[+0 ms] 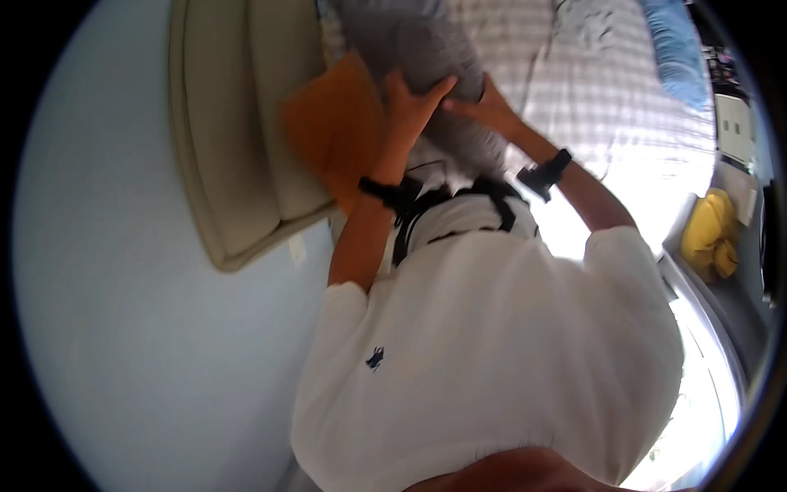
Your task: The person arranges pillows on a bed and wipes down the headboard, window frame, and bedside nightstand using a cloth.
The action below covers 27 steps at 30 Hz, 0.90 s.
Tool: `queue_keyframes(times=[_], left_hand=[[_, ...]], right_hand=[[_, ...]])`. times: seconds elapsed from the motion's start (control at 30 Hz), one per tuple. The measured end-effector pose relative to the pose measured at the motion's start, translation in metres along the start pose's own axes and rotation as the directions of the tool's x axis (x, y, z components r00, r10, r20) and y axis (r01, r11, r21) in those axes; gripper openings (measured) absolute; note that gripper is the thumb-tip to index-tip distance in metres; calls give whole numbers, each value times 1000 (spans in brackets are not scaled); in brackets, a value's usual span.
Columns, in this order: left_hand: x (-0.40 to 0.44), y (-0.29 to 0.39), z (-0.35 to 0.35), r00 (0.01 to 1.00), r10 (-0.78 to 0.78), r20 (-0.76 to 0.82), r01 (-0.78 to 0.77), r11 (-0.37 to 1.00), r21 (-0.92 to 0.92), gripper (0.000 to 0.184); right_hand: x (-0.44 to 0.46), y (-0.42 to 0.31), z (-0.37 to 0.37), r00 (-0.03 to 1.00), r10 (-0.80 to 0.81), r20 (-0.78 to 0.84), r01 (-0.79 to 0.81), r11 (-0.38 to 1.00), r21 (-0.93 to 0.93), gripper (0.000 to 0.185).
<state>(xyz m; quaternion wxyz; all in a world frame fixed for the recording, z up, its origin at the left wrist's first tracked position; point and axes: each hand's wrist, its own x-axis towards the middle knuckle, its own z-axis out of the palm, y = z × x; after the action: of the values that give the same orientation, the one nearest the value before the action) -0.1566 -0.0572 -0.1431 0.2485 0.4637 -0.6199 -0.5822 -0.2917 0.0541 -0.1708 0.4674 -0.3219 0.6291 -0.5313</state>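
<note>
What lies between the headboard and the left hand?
An orange item, perhaps a cushion or cloth, fills the stretch between the headboard and the left hand. The head view, the only one, shows this.

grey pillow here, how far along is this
Looks done: the checked sheet is spread, though creased. In hand: the grey pillow, with the left hand and right hand both on it. Left, perhaps: letting go of the pillow and smoothing the visible creases; the frame settles no more.
</note>
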Motion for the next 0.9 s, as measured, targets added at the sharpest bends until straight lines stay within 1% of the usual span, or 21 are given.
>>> queue_keyframes(times=[0.07,0.1,0.17,0.2,0.27,0.3,0.37,0.4,0.47,0.5,0.53,0.6,0.63,0.67,0.7,0.73,0.77,0.8,0.83,0.87,0.9], left_hand=[[-12,-34,-11,988,-16,155,-9,987,163,87],[-21,-53,-11,990,-51,128,26,981,192,87],[-37,-86,-12,982,-165,92,145,970,196,64],[-44,-101,-12,976,-205,80,186,963,195,57],[-46,-126,-5,848,-512,135,417,804,424,34],[-52,-125,0,849,-509,144,412,807,424,34],[-68,-126,11,797,-596,100,563,792,236,22],[-61,-141,5,800,-587,122,551,800,236,22],[-61,-154,1,721,-570,393,391,804,449,27],[-69,-153,3,718,-572,396,394,804,446,27],[-70,-149,8,718,-540,439,298,809,506,30],[-69,-145,18,746,-444,496,114,819,562,38],[-70,-149,23,756,-396,521,35,819,572,39],[-72,-153,23,763,-349,544,-41,814,579,40],[-73,-153,22,774,-332,540,-37,827,561,40],[-73,-155,19,718,-295,631,-167,806,567,38],[-69,-154,17,653,-260,711,-300,774,558,36],[-66,-148,10,674,-228,703,-298,787,540,36],[-65,-141,-3,755,-237,612,-253,755,605,36],[-62,-137,-20,826,-246,507,-190,725,662,35],[-54,-148,-43,934,-94,345,-164,747,645,33]], right_hand=[[5,47,0,999,22,34,-18,995,-100,121],[-2,57,2,997,42,68,-37,997,-70,121],[-3,63,0,989,98,107,-62,952,-300,107],[-7,75,-3,988,103,117,-64,954,-292,107],[-3,100,-15,927,259,273,-99,867,-488,105],[-5,107,-23,929,260,264,-103,865,-491,105],[-11,122,-40,880,299,369,-104,880,-464,96],[-5,130,-43,889,300,347,-110,874,-473,96],[-3,131,-51,875,243,418,-20,881,-472,82],[-9,123,-50,920,168,355,3,902,-433,63],[-11,115,-46,921,165,353,8,897,-442,63],[-8,83,-36,915,300,272,-109,829,-548,44],[-16,51,-20,945,295,137,-126,720,-682,38],[-20,40,-8,951,285,124,-97,651,-753,54],[-29,34,8,965,259,44,-103,526,-844,65],[-37,36,22,975,218,-27,-112,387,-915,77],[-43,42,28,970,239,-40,-122,339,-933,83],[-45,47,32,966,253,-55,-129,287,-949,89],[-49,50,31,970,221,-99,-157,261,-952,83],[-52,60,23,949,286,-137,-219,279,-935,83],[-52,74,11,924,342,-172,-278,290,-916,82]])
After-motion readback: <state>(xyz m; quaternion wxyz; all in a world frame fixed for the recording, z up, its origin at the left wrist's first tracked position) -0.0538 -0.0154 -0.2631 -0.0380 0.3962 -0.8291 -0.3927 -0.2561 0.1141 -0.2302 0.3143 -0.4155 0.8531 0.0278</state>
